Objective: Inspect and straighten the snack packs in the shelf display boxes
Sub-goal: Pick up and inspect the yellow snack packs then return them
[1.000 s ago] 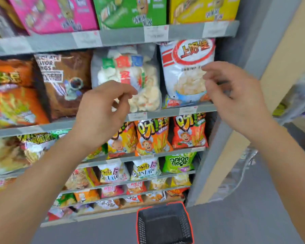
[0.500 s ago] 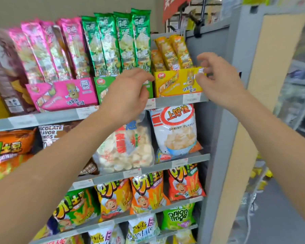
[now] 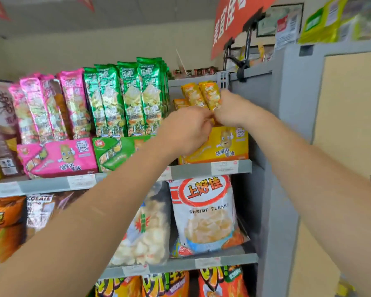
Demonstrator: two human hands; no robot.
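Yellow slim foil packs (image 3: 209,94) in cardboard box (image 3: 223,148); right hand (image 3: 231,110) fingers pinch one, left hand (image 3: 185,129) curled, grip unclear.

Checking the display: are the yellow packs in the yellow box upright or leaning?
Leaning. The yellow packs tilt with their tops to the left; the left hand and right hand grip their lower parts.

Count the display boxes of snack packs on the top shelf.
3: pink box left, green box middle, yellow box right, partly covered; others may be hidden further left.
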